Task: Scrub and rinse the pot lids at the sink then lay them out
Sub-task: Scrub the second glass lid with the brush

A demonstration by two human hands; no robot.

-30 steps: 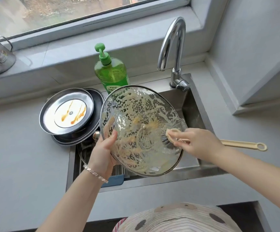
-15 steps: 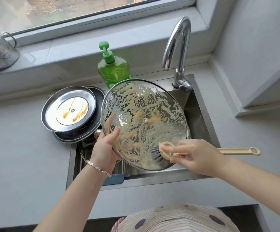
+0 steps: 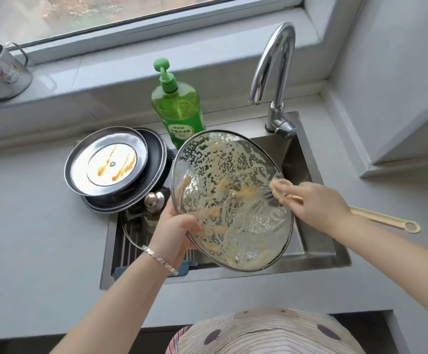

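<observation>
Left hand (image 3: 174, 231) grips the rim of the big glass lid (image 3: 230, 159), thumb hooked over the edge, holding it tilted over the sink (image 3: 317, 259). Right hand (image 3: 315, 205) is clamped round the brush (image 3: 278, 189), bristles on the sudsy glass. Mid-scrub, I'd say (no water from the faucet (image 3: 274, 65), so rinsing's left). 2 stained lids (image 3: 108, 162) sit stacked beside the sink, 1 more lid (image 3: 154, 199) in the basin.

The green dish-soap bottle (image 3: 178, 108), at the tabletop's back edge just behind the sink (image 3: 310, 261), has a label (image 3: 181, 131) with white Chinese characters that seem to read 柠檬洗洁精. The smaller line above them is too small to read.
</observation>
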